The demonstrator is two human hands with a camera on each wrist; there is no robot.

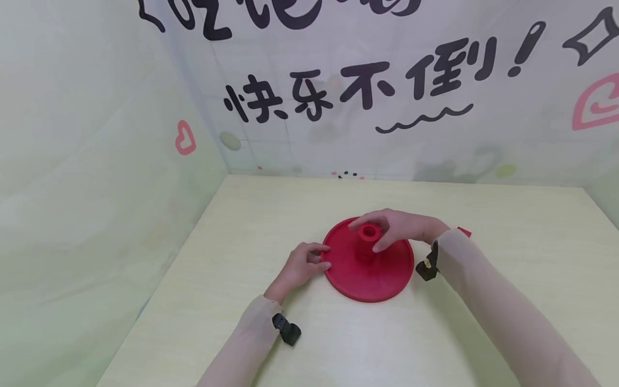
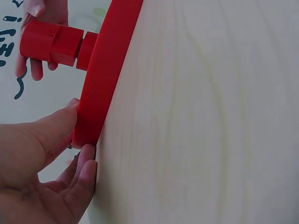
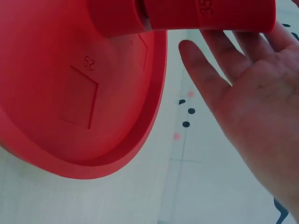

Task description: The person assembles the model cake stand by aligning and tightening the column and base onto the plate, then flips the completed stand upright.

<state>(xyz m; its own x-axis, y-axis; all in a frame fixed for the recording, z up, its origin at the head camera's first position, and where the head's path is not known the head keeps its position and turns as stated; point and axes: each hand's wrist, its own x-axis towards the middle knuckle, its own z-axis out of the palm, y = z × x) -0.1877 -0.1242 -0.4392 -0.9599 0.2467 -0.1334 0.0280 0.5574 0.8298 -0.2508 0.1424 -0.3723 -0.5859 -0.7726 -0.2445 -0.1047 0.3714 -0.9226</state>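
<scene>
A round red base (image 1: 369, 285) with a raised rim lies on the table, and a stubby red column (image 1: 369, 236) with a hole in its top stands at its middle. Numbers are moulded into the red parts. At the base's left edge my left hand (image 1: 300, 264) grips the rim, thumb and fingertips against it. My right hand (image 1: 398, 224) arches over the column from the right, thumb on the near side, fingers on the far side. In the right wrist view those fingers (image 3: 224, 51) look nearly straight beside the column; whether they press on it is unclear.
A small red piece (image 1: 464, 231) shows behind the right wrist, mostly hidden by the sleeve. The pale wooden table (image 1: 242, 226) runs back to a printed fabric wall (image 1: 300, 145), with another fabric wall (image 1: 96, 161) at the left.
</scene>
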